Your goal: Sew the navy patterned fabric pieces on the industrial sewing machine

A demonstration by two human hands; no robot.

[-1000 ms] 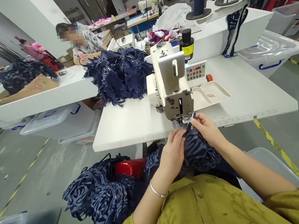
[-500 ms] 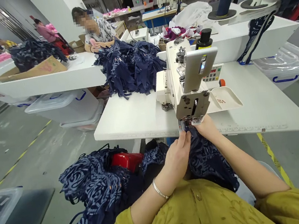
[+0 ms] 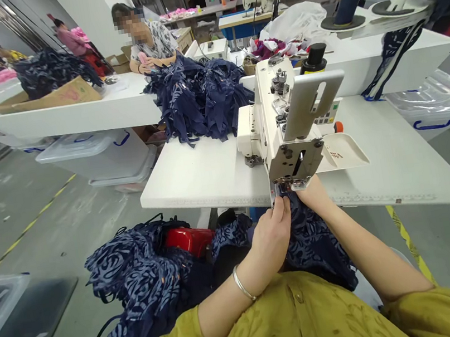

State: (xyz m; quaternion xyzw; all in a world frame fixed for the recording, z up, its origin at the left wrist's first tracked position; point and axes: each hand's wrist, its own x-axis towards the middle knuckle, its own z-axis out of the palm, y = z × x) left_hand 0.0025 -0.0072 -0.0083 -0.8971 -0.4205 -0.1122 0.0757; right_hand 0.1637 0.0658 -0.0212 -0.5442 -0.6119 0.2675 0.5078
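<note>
A white industrial sewing machine (image 3: 269, 111) stands on the table before me. Under its needle area lies the edge of a navy patterned garment (image 3: 314, 239), whose rest hangs down over my lap. My left hand (image 3: 272, 232) is closed on the garment's edge just in front of the presser foot, fingers pressed together. Right of the needle, my right hand (image 3: 312, 195) also grips the cloth; its fingertips are hidden beneath the machine head. A metal plate with a slot (image 3: 311, 105) covers the front of the head.
Navy garments (image 3: 201, 99) are heaped on the table's back left, and another patterned pile (image 3: 140, 277) lies low at my left beside a red object (image 3: 189, 241). A small tray (image 3: 344, 150) sits right of the machine. A co-worker (image 3: 151, 44) sits across the table.
The view has shifted slightly, so the machine appears a little further right. Both hands stay at the needle area on the garment, with hardly any movement.
</note>
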